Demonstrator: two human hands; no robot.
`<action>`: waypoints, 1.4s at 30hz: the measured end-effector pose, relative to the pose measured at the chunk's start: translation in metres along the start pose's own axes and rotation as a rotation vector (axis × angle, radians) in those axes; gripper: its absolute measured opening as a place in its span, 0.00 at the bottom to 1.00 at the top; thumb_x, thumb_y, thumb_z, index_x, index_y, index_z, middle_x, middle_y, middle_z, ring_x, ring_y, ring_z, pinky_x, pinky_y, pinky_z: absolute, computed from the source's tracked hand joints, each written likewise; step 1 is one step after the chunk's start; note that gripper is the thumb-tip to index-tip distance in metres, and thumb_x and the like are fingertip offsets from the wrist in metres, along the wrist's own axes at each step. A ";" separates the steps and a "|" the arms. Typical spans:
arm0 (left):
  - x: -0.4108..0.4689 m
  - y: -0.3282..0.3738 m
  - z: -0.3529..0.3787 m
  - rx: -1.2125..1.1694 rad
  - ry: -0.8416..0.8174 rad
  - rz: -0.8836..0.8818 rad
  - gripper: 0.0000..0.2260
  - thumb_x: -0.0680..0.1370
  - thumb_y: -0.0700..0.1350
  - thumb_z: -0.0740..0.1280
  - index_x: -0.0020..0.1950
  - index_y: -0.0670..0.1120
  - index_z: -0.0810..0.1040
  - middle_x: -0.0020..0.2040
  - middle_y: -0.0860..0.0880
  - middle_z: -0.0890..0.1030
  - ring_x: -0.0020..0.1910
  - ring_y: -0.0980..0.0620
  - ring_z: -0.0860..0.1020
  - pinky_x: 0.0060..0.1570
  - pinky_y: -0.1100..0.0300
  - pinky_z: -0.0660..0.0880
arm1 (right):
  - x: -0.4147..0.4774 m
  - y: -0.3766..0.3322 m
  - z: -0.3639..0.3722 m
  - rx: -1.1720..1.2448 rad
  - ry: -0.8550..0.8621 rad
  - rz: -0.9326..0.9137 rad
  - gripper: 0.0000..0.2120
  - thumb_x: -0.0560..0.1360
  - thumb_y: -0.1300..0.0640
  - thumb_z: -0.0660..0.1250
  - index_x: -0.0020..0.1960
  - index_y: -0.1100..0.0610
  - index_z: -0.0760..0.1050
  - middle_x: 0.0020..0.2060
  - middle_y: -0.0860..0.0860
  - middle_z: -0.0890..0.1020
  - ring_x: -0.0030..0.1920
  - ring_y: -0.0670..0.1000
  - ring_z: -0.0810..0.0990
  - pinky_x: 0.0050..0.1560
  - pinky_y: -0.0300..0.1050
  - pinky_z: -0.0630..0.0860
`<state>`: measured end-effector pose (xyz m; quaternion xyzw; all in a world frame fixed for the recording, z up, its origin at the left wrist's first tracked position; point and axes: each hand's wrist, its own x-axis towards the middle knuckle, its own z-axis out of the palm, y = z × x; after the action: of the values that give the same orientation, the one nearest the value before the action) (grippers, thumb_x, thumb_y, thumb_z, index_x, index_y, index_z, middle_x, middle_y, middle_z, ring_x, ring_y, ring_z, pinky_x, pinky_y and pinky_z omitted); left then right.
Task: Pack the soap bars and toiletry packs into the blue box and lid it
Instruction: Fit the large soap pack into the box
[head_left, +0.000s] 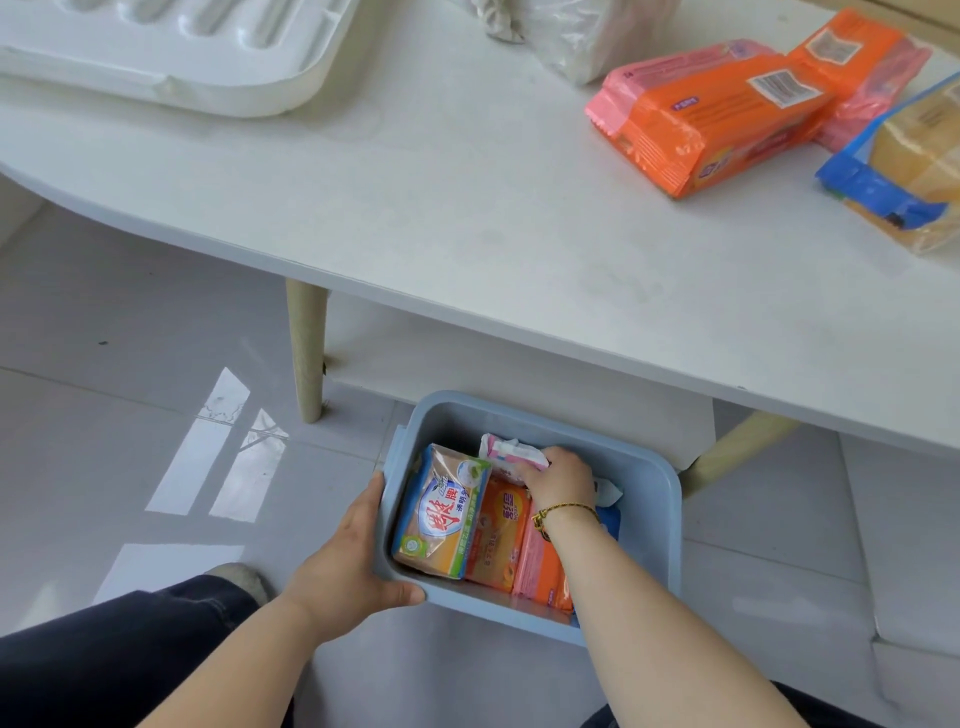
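Inside rectangular blue plastic box (649, 519), far side: small pink-and-white toiletry pack (511, 457), gripped by curled fingers of right hand (558, 480). Orange-wrapped soap bars (496, 540) nearer. Left hand (343, 566) fingers clasp box's near-left rim.

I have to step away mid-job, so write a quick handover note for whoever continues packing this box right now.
Left hand grips the near-left corner of the blue plastic box on the floor. Right hand is inside it, holding a pink-and-white soft pack.
Done: several wrapped soap packs are in the box.
Left: two orange-and-pink packs and a blue-and-yellow pack on the white table; then fit the white ribbed plastic panel, likely the lid.
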<state>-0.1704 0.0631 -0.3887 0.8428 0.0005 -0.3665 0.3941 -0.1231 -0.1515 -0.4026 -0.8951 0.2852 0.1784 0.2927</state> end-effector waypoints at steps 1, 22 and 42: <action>0.000 0.000 0.000 -0.004 -0.001 -0.002 0.53 0.67 0.49 0.76 0.74 0.51 0.35 0.76 0.51 0.52 0.71 0.51 0.60 0.67 0.58 0.63 | 0.003 0.000 0.000 -0.043 0.021 0.006 0.13 0.77 0.54 0.62 0.49 0.64 0.79 0.48 0.59 0.83 0.47 0.57 0.79 0.37 0.39 0.64; 0.002 -0.006 0.002 -0.087 0.029 0.013 0.55 0.64 0.46 0.78 0.74 0.51 0.37 0.75 0.53 0.55 0.71 0.53 0.61 0.65 0.63 0.62 | -0.025 -0.106 0.025 -0.518 -0.162 -0.382 0.15 0.78 0.63 0.54 0.63 0.64 0.70 0.63 0.61 0.73 0.63 0.59 0.72 0.59 0.49 0.72; 0.000 0.005 0.000 -0.055 0.000 -0.015 0.55 0.64 0.46 0.78 0.74 0.50 0.38 0.74 0.50 0.58 0.69 0.50 0.64 0.66 0.57 0.65 | -0.018 -0.044 -0.006 -0.394 -0.436 -0.434 0.20 0.82 0.56 0.46 0.68 0.62 0.66 0.72 0.55 0.64 0.71 0.52 0.62 0.70 0.44 0.59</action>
<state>-0.1687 0.0599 -0.3853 0.8317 0.0171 -0.3692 0.4144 -0.1090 -0.1186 -0.3699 -0.9149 -0.0202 0.3504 0.1995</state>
